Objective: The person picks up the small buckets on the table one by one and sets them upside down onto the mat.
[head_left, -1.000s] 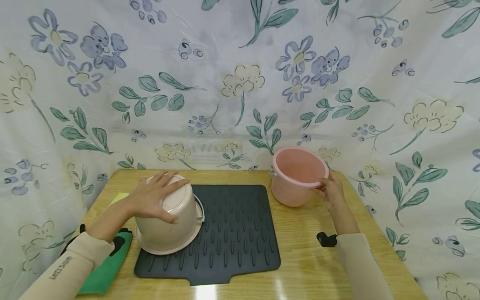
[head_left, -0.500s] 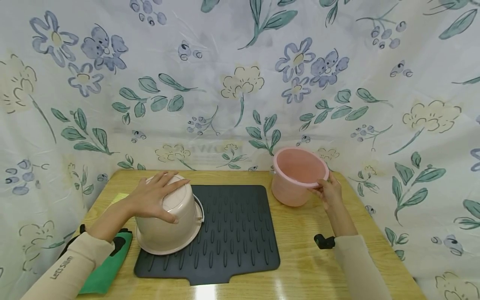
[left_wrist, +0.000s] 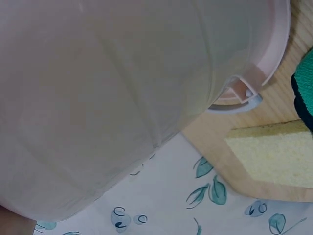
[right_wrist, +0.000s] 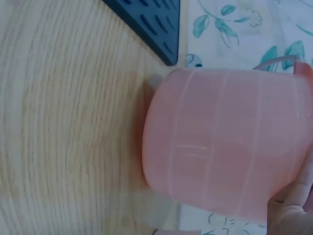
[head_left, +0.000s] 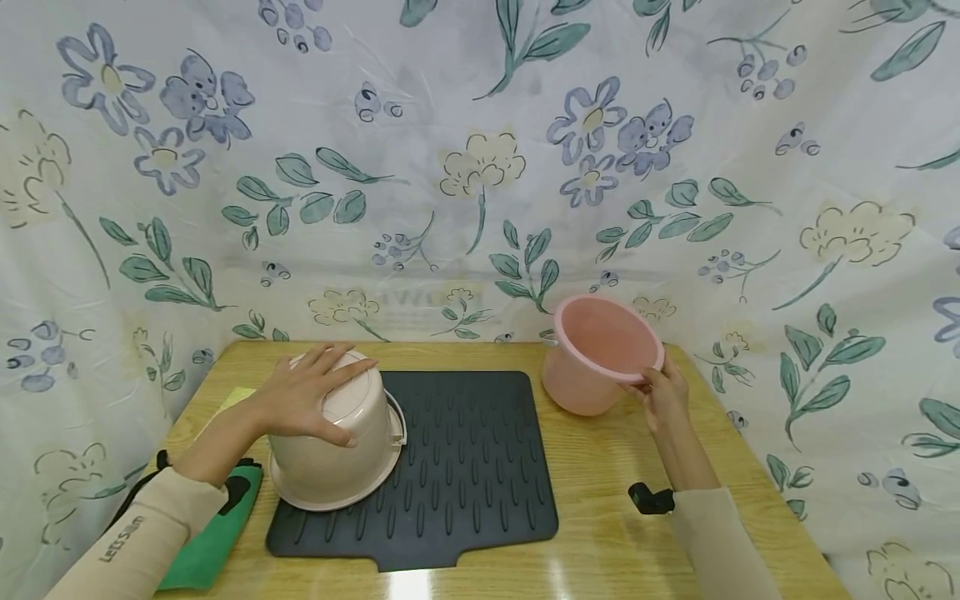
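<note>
A beige bucket [head_left: 333, 467] stands upside down on the left part of the dark ridged mat [head_left: 465, 467]. My left hand [head_left: 303, 398] rests on its upturned base, fingers spread. Its wall fills much of the left wrist view. Behind the mat's right side is a pink bucket [head_left: 581, 383], mouth up and leaning toward me. My right hand [head_left: 663, 392] pinches its rim at the right; in the right wrist view that hand [right_wrist: 293, 205] lies along the rim of the pink bucket [right_wrist: 220, 142].
A green and black cloth item [head_left: 217, 525] lies left of the mat. Beside the beige bucket is a yellow sponge [left_wrist: 274, 152]. The wooden table [head_left: 600, 517] ends against a floral curtain [head_left: 420, 208] at the back.
The pink bucket has tipped a little more, its rim shifting right and slightly down with my right hand. My left hand and the beige bucket have stayed put.
</note>
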Available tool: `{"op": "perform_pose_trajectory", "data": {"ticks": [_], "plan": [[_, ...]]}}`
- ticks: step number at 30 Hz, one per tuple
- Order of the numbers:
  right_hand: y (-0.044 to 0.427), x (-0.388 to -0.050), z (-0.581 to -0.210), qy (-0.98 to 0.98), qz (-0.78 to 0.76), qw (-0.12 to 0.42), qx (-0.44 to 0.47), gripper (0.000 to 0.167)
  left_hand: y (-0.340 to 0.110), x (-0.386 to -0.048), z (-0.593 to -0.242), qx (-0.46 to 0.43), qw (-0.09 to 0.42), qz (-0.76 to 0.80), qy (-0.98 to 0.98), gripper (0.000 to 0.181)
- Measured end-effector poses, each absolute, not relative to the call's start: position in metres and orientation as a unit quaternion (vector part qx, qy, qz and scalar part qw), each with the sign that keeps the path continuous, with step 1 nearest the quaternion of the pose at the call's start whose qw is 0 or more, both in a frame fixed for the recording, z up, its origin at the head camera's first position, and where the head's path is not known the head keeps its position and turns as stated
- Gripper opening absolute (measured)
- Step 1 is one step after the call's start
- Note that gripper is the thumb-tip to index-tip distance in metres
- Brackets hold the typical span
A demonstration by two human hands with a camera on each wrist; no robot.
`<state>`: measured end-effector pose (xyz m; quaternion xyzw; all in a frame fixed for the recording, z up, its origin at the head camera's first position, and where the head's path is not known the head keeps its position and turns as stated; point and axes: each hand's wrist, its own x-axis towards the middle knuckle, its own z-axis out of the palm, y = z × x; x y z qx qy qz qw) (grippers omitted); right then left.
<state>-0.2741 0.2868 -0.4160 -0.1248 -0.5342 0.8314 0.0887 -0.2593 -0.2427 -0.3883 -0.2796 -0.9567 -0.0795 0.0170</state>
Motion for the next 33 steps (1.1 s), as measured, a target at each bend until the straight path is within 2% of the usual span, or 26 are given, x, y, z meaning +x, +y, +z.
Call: {"op": "perform_pose_trajectory", "data": {"ticks": [15,18,22,24,33], "plan": [[0.291,-0.251,-0.420,-0.430,0.893,0.078,-0.105,0.066,-0.242,-0.257,-0.389,-0.279,0.019,-0.083,-0.957,0.110],[0.290,-0.246,-0.421,-0.401,0.909,0.075,-0.085,0.059,-0.242,-0.258,-0.389,-0.279,0.021,-0.083,-0.957,0.108],[0.285,-0.237,-0.422,-0.359,0.929,0.070,-0.061,0.037,-0.242,-0.258,-0.388,-0.278,0.020,-0.089,-0.956,0.106],[0.282,-0.233,-0.421,-0.336,0.939,0.065,-0.047,0.032,-0.242,-0.258,-0.387,-0.278,0.020,-0.092,-0.956,0.106],[0.272,-0.215,-0.420,-0.220,0.975,0.018,-0.004,0.030,-0.241,-0.259,-0.388,-0.277,0.017,-0.093,-0.956,0.106]]}}
